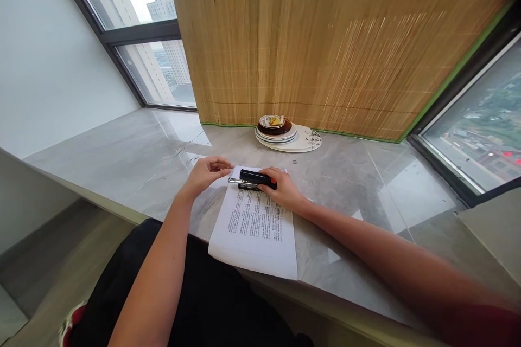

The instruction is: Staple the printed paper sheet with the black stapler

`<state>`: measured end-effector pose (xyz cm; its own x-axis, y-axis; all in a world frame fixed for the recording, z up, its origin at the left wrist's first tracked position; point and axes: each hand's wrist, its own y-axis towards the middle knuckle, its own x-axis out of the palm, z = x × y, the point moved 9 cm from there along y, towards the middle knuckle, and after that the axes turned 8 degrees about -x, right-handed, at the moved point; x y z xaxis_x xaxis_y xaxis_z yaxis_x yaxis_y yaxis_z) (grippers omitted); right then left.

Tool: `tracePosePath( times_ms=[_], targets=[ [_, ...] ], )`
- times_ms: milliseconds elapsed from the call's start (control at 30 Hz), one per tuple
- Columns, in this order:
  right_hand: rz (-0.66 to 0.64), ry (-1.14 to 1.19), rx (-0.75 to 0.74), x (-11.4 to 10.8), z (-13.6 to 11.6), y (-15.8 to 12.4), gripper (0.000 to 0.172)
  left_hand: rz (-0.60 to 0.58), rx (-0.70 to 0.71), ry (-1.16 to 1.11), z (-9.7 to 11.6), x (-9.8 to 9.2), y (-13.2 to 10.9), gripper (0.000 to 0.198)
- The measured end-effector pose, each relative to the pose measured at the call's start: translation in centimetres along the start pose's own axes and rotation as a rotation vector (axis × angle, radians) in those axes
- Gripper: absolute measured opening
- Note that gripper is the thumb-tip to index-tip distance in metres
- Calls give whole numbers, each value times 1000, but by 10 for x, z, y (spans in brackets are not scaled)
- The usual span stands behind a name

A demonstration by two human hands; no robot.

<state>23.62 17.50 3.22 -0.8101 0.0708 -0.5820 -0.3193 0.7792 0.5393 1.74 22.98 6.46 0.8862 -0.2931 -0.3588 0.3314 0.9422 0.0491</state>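
Observation:
My right hand (280, 188) is closed around a black stapler (253, 178) with a red patch near its rear. A shiny metal piece (235, 180) juts out from the stapler's left end. Beneath it lies a white printed sheet of paper (254, 252), its near edge hanging past the counter's front. Whether this is one sheet or a stack I cannot tell. My left hand (207, 174) hovers by the paper's far left corner, fingers loosely bent and thumb a little apart. Nothing shows between those fingers.
Stacked plates (277, 138) with a brown round piece and a small patterned dish stand at the back, overlapping an oval white board (307, 140). Behind them hangs a bamboo blind (305, 54). The grey marble counter (134, 146) ends at a front edge above my lap.

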Motion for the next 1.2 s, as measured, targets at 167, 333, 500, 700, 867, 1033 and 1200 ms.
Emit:
tracePosePath(
  times_ms=[167, 333, 500, 700, 867, 1033, 1200],
  targets=[
    [-3, 5, 9, -1, -1, 1, 31, -25, 39, 147, 1, 1, 1, 29],
    [3, 10, -4, -1, -2, 1, 30, 2, 96, 404, 2, 6, 4, 22],
    [11, 8, -12, 0, 0, 0, 32, -28, 85, 382, -5, 11, 6, 52],
    [4, -7, -3, 1, 2, 1, 34, -79, 112, 417, -12, 21, 10, 60],
    [1, -12, -5, 1, 2, 1, 34, -73, 117, 427, -14, 21, 11, 57],
    [3, -2, -5, 1, 3, 0, 34, -82, 122, 415, -14, 21, 11, 57],
    [6, 1, -2, 1, 3, 0, 33, -92, 104, 436, -16, 18, 11, 56]
  ],
)
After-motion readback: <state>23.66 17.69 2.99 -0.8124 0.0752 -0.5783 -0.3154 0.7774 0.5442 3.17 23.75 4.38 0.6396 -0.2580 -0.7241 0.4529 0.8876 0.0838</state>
